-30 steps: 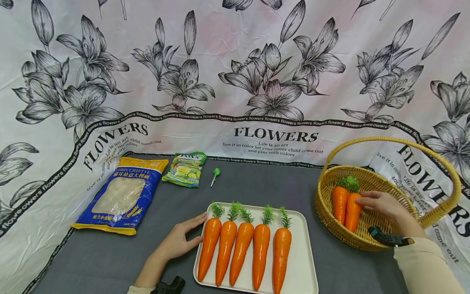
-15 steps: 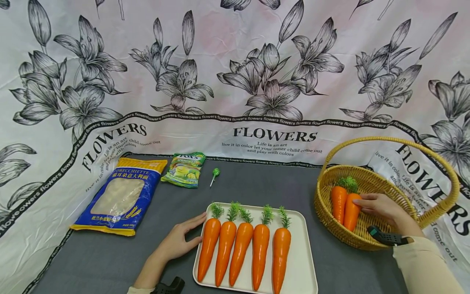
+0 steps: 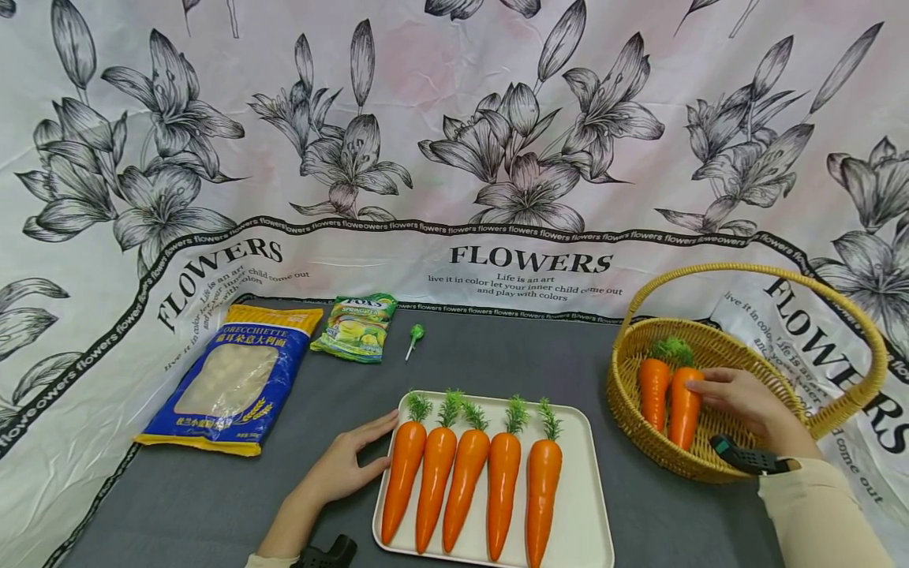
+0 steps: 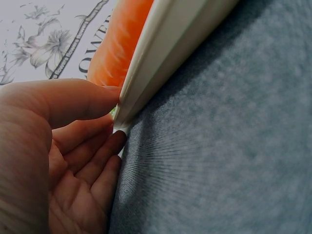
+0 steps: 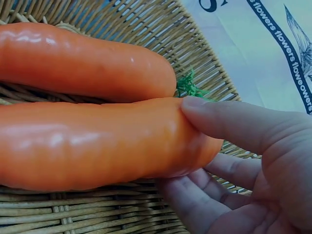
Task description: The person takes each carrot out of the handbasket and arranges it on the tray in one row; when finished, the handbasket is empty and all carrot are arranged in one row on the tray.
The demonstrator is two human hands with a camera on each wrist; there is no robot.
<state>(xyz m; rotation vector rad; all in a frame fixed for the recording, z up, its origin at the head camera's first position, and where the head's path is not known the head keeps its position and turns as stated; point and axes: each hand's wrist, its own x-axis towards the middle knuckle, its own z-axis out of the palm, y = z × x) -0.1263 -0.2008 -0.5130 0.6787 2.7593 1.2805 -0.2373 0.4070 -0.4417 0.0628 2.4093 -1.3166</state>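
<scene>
My right hand (image 3: 738,398) reaches into the wicker basket (image 3: 642,461) and grips the upper end of an orange carrot (image 3: 685,410); in the right wrist view the thumb lies on top of that carrot (image 5: 97,144) with fingers curled beneath it. A second carrot (image 3: 653,394) lies just left of it, and green leaves (image 3: 671,349) show behind the pair. At the left rim of a cream tray (image 3: 582,489), my left hand (image 3: 341,465) touches the edge with thumb and extended fingers. Several carrots (image 3: 469,489) lie side by side on this tray, leafy tops away from me.
A blue and yellow pasta bag (image 3: 230,379) lies at the left. Beside it are a green candy packet (image 3: 355,327) and a green lollipop (image 3: 415,335). The basket's tall handle (image 3: 753,270) arches over the right hand. Flowered cloth (image 3: 525,158) hangs behind the grey table.
The carrot in my right hand has moved slightly up and rightward, opening a small gap from its neighbour. My left hand and the tray look still.
</scene>
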